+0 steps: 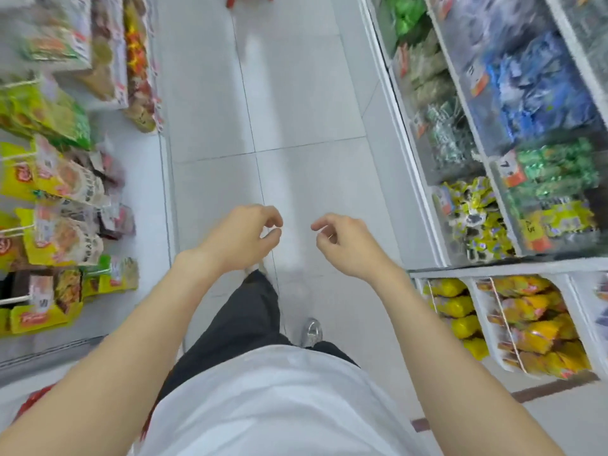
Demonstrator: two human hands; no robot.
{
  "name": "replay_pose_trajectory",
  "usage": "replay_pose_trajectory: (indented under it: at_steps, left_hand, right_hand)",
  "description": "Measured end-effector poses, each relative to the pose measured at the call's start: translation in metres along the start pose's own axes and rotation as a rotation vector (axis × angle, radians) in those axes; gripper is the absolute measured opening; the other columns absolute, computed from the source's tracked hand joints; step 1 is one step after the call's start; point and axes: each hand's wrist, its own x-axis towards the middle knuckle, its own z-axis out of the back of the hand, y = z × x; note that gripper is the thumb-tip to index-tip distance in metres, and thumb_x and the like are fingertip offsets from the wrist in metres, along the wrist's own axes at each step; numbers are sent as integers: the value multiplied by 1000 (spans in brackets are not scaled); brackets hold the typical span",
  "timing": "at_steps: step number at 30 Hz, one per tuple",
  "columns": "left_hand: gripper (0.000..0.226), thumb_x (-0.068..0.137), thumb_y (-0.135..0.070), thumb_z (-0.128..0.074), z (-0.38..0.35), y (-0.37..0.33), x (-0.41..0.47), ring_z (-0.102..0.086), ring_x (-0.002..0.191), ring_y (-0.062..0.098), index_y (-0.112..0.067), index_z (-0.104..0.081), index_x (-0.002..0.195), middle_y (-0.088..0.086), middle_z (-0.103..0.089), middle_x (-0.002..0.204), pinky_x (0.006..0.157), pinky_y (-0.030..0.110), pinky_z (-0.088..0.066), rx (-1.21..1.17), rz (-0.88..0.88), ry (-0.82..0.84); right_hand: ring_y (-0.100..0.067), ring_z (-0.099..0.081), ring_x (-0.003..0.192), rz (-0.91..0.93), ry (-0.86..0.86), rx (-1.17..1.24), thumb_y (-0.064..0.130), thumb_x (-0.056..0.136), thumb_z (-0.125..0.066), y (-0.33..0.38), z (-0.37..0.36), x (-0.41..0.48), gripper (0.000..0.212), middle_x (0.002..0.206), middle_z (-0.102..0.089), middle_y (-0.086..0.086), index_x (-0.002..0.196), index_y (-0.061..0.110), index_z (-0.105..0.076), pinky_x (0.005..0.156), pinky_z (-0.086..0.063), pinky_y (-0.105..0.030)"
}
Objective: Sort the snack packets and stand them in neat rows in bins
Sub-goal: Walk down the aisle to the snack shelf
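Left hand (241, 235) and right hand (343, 246) mid-frame over floor (296, 93), fingers loosely curled, gripping nothing; packets (539, 90) in bins (402, 126) at right.

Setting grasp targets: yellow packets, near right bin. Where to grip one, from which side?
Probably pinch the upper edge of one yellow packet from above: the bin is open-topped, the packets sit packed in a row, and walls close the sides. The empty right hand is nearest.

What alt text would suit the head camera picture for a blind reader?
The left hand and right hand hover empty, fingers loosely curled, over a white tiled floor. Snack packets fill shelves on the left and bins on the right.
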Motion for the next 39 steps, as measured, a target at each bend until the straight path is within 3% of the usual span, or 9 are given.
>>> replay_pose_trajectory:
  at_steps: [5,9,15,19,27,33,39]
  left_hand:
    - [23,102,-37,-52,90,64,116,-65,95,15,-30,-66,119,-12,-66,112,86,43,-58,-30,18,-53]
    - [24,101,-40,-50,170,93,198,-67,95,14,-31,-66,117,-13,-68,112,86,44,-58,-39,11,-23]
    - [23,102,-37,-52,275,99,325,-67,95,13,-31,-67,118,-16,-68,112,87,42,-58,-27,-45,20]
    - [22,103,-34,-52,331,106,424,-66,97,13,-29,-67,118,-14,-68,112,86,42,-58,-14,-81,35]
    - [22,102,-30,-53,450,111,624,-65,95,19,-24,-69,116,-10,-69,107,82,38,-56,52,-25,8]
    - [20,102,-31,-54,529,142,736,-66,88,15,-24,-69,114,-13,-69,103,77,34,-53,2,74,-68]
    - [19,101,-35,-53,608,184,870,-67,92,11,-30,-68,112,-18,-69,102,77,33,-55,-55,90,-42]
  right_hand:
    - [-4,-65,88,31,-6,-31,22,99,-55,58,45,154,26,95,-71,8,120,26,-70,70,-49,-14]
    - [-9,-66,88,17,3,-28,22,99,-54,113,83,254,27,98,-70,6,121,25,-69,71,-51,-23]
    - [-9,-67,87,-17,-71,9,21,99,-55,161,149,378,26,94,-71,7,120,23,-70,75,-51,-18]
    - [-2,-65,86,-43,-112,20,21,98,-57,168,190,475,26,93,-72,9,119,26,-71,68,-45,-8]
    - [-1,-65,86,-7,-138,84,19,98,-56,205,305,679,27,91,-71,9,118,24,-72,66,-44,-6]
    - [-6,-65,87,15,20,28,21,98,-55,248,375,819,28,95,-70,7,122,24,-69,71,-49,-22]
    - [-9,-66,94,-4,238,-90,32,102,-56,279,423,974,29,104,-69,8,130,29,-65,72,-51,-22]
